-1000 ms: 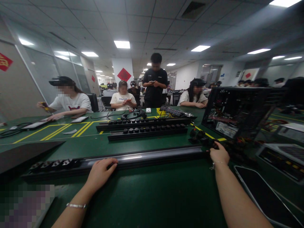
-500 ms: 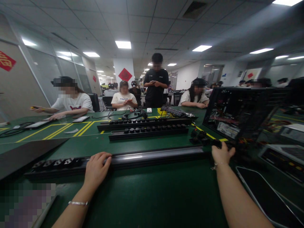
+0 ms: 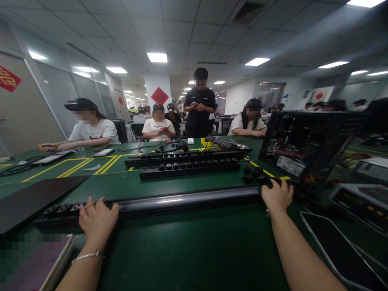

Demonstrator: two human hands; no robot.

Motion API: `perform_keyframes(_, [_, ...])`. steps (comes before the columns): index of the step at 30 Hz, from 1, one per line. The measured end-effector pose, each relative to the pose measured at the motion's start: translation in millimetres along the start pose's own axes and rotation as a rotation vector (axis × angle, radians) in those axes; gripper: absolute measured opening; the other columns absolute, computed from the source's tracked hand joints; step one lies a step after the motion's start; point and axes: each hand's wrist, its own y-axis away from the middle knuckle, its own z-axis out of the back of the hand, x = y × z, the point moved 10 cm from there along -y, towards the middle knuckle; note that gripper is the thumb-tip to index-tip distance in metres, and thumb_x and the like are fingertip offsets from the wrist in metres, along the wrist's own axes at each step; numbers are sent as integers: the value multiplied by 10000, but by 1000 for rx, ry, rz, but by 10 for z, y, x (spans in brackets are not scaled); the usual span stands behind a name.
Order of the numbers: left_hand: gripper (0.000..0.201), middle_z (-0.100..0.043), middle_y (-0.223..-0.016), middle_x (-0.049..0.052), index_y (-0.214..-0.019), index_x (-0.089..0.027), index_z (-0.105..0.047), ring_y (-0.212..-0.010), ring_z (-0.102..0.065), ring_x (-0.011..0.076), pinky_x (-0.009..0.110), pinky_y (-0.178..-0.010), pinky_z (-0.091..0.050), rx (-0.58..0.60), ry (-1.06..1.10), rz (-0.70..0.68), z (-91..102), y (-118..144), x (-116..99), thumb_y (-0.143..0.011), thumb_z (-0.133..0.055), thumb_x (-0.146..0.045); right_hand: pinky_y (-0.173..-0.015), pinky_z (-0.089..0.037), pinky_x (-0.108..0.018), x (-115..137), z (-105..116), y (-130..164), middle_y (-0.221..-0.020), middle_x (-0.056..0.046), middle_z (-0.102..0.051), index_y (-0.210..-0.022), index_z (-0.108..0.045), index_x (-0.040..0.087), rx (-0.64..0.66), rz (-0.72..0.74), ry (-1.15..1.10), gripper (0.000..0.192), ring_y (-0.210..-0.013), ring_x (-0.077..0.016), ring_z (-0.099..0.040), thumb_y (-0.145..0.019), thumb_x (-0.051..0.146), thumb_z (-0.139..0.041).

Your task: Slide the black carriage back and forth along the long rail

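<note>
In the head view, a long black power strip (image 3: 182,202) lies crosswise on the green table (image 3: 197,246), just in front of the person, with a hand at each end, a placing that looks suited to steadying its whole length. The left hand (image 3: 97,220) rests palm down over the socket end, fingers together and curled over the top edge, wrist bent up, a bracelet on the forearm. The right hand (image 3: 277,195) covers the far right end, fingers loosely spread and bent over it; what they clasp is hidden. Two more strips (image 3: 188,163) lie parallel farther back. An open computer case (image 3: 309,141) stands to the right. Other people sit across the table.
</note>
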Motion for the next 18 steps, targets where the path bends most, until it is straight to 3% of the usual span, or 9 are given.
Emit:
perform_keyframes(3, [674, -256, -1415, 269, -1254, -26, -428, -1322, -168, 427, 574, -1012, -239, -13, 4, 12, 24, -18, 33, -717, -460, -432, -1043, -269, -434, 510, 63, 246, -1320, -80, -456, -1104, -614, 185, -37, 254, 5, 407, -1281, -272, -290, -733, 228, -452])
perform_keyframes(6, [655, -260, -1404, 277, -1225, -9, -460, -1314, -171, 441, 558, -1023, -235, 6, -19, 11, 8, -30, 58, -726, -447, -434, -1037, -289, -374, 1113, -65, 691, -1262, -73, -514, -1064, -629, 180, 103, 598, -42, 374, -1241, -221, -353, -762, 203, -408])
perform_keyframes(9, [582, -276, -1398, 254, -1161, -51, -519, -1299, -214, 435, 548, -1020, -254, 25, -56, -12, -16, -36, 45, -747, -417, -446, -1033, -278, -392, 1491, -221, 1176, -1297, -52, -495, -1109, -609, 212, 263, 821, -64, 378, -1258, -216, -332, -796, 240, -398])
perform_keyframes(13, [516, -325, -1395, 168, -1138, -120, -547, -1253, -326, 384, 512, -1000, -311, 7, -89, 76, 12, -29, 79, -763, -393, -440, -1026, -242, -442, 1587, -431, 1505, -1306, -27, -502, -1188, -561, 274, 436, 869, 15, 399, -1239, -214, -364, -860, 304, -335])
perform_keyframes(18, [491, -343, -1394, 134, -1134, -145, -555, -1198, -384, 391, 516, -970, -340, 48, -85, 108, 37, 7, 21, -767, -382, -421, -998, -272, -388, 1571, -491, 1536, -1281, -9, -530, -1227, -533, 277, 516, 866, 57, 425, -1208, -185, -402, -885, 316, -283])
